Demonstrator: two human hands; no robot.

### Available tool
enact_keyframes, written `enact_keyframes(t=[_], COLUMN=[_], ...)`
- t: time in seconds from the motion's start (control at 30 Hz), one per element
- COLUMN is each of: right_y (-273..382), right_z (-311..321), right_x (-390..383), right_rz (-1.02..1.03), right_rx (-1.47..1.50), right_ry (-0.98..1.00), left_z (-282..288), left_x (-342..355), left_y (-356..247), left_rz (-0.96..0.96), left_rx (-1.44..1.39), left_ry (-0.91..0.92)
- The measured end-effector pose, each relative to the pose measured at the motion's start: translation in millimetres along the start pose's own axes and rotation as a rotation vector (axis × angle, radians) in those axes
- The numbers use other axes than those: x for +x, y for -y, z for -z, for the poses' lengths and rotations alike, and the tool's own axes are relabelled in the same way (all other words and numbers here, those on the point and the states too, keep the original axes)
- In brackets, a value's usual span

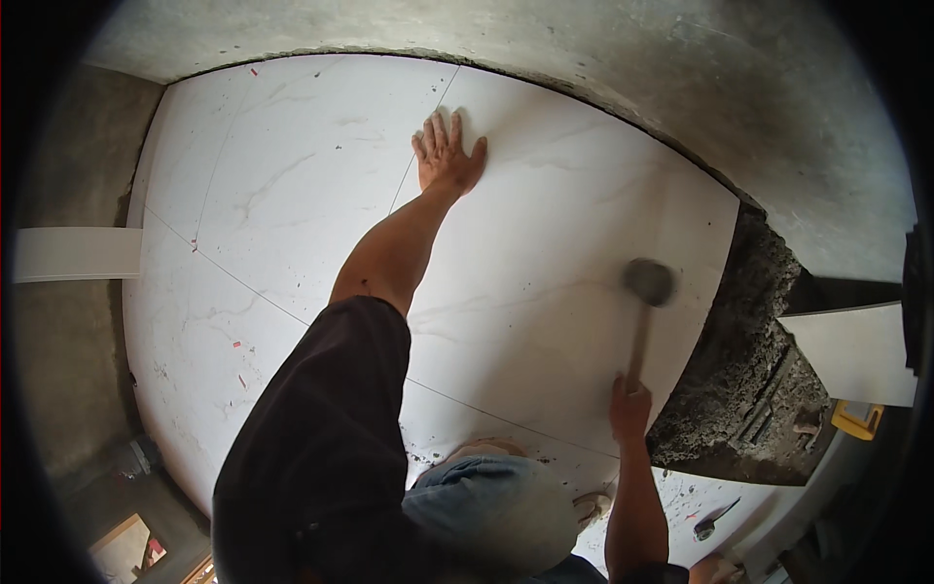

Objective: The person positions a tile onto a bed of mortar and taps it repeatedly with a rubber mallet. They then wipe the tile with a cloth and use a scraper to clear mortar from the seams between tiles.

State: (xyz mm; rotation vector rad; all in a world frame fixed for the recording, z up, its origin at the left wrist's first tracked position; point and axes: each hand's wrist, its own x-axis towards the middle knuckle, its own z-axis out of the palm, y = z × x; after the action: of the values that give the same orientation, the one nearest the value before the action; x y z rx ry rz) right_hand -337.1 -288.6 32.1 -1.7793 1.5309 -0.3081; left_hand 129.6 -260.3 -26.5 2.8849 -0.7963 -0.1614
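My left hand (449, 156) lies spread on a large white marbled floor tile (545, 204), near its far edge beside a thin joint. My right hand (630, 404) grips the handle of a rubber mallet (648, 281) over the right part of the tile. The mallet's dark head is slightly blurred, and whether it touches the surface I cannot tell. My bent knee in jeans (496, 506) shows below.
Concrete walls (584, 39) border the tiles. At right are rough dark mortar (730, 380), a pale panel (846, 350) and a yellow-handled tool (856, 420). A small dark tool (705, 528) lies at lower right. A white strip (78, 253) juts in at left.
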Motion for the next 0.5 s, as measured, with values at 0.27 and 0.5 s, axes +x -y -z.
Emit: enact_keyframes(t=[0.27, 0.5], right_y=[0, -16], right_z=[23, 37], right_x=[24, 52], right_rz=[0.096, 0.018], right_rx=[-0.102, -0.396], right_ry=[-0.128, -0.060], left_z=[15, -11], left_x=[-50, -63], left_y=[23, 42], left_rz=[0.074, 0.039], left_rx=[0.018, 0.137], left_ry=[0.053, -0.040])
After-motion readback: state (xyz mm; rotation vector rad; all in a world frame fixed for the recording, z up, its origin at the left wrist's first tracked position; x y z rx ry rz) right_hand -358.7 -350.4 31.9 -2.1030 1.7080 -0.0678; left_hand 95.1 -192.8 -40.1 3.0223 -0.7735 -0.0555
